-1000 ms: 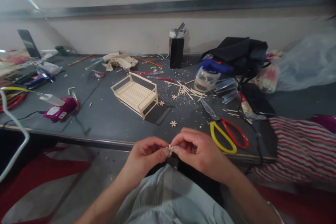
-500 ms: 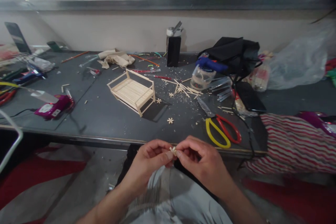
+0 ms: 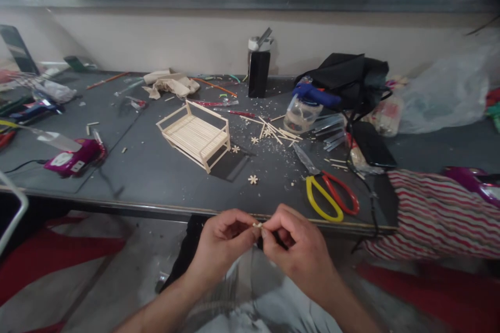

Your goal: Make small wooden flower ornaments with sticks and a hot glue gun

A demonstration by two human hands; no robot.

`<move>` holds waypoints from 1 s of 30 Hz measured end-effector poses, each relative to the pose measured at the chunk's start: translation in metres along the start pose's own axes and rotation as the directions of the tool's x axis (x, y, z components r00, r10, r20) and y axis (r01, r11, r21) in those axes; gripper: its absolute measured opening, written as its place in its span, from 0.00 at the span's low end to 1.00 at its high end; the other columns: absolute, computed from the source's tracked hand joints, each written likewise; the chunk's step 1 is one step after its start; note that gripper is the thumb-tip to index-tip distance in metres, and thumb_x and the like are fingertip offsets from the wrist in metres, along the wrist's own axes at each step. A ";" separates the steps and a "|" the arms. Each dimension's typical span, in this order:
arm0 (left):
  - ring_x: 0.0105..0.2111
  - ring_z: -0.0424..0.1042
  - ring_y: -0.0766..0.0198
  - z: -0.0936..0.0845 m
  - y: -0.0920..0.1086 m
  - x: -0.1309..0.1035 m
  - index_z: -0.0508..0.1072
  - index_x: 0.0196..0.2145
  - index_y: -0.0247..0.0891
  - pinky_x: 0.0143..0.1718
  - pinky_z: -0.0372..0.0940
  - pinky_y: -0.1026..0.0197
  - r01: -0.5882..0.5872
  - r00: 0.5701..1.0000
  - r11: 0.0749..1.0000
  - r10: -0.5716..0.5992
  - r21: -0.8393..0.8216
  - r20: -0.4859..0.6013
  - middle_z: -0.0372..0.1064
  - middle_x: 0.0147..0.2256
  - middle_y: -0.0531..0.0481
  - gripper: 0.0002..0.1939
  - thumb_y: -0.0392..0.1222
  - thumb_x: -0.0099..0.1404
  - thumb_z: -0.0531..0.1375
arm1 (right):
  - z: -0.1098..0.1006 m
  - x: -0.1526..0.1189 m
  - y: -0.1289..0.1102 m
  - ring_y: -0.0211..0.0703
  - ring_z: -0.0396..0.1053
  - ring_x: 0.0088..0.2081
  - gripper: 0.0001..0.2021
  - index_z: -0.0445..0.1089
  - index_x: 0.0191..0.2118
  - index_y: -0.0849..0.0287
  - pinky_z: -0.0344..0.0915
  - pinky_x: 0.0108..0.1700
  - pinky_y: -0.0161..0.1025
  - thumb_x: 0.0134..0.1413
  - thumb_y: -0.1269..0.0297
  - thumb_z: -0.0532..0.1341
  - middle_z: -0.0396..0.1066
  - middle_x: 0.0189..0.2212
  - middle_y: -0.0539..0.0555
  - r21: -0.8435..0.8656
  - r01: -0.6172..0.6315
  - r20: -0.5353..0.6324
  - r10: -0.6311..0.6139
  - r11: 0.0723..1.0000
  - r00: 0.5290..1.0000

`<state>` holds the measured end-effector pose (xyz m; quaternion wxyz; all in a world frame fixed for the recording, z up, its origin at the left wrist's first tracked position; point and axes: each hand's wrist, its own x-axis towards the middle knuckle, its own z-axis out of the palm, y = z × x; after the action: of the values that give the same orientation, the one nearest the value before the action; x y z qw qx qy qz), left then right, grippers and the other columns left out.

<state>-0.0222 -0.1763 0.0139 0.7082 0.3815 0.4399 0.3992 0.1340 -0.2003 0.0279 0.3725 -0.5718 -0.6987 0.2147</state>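
Observation:
Between the fingertips of my left hand [image 3: 225, 237] and my right hand [image 3: 294, 234] is a small wooden star piece [image 3: 257, 225], pinched from both sides just off the table's front edge. A similar wooden star [image 3: 253, 180] lies on the table beyond my hands, and another small star [image 3: 235, 149] rests beside a miniature wooden bed-like frame [image 3: 197, 135]. Thin wooden sticks [image 3: 273, 131] are heaped farther back, with another star [image 3: 254, 140] near them. Scissors [image 3: 326, 187] with one yellow and one red handle lie open to the right of my hands.
On the grey table [image 3: 156, 177] stand a black bottle [image 3: 259, 70] and a clear jar [image 3: 302, 114]. A phone [image 3: 373, 144], black bag [image 3: 344, 78] and striped cloth [image 3: 445, 213] are at right. A purple device [image 3: 74, 158] with a cable sits at left.
The view has shifted slightly. My hands still pinch the star piece, which now appears tilted more edge-on between the fingertips.

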 end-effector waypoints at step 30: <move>0.25 0.73 0.67 0.005 0.012 -0.005 0.80 0.27 0.36 0.32 0.67 0.65 0.123 0.992 0.919 -0.126 -0.374 0.018 0.78 0.27 0.49 0.05 0.37 0.52 0.71 | 0.003 -0.012 -0.009 0.33 0.57 0.22 0.07 0.66 0.27 0.55 0.56 0.23 0.32 0.52 0.73 0.60 0.59 0.22 0.45 0.363 -0.066 -0.355 0.203 0.930 0.913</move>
<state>-0.0218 -0.1767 0.0273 0.7904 0.2093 0.3814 0.4312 0.1272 -0.2132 0.0294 0.5807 -0.5765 -0.5216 0.2417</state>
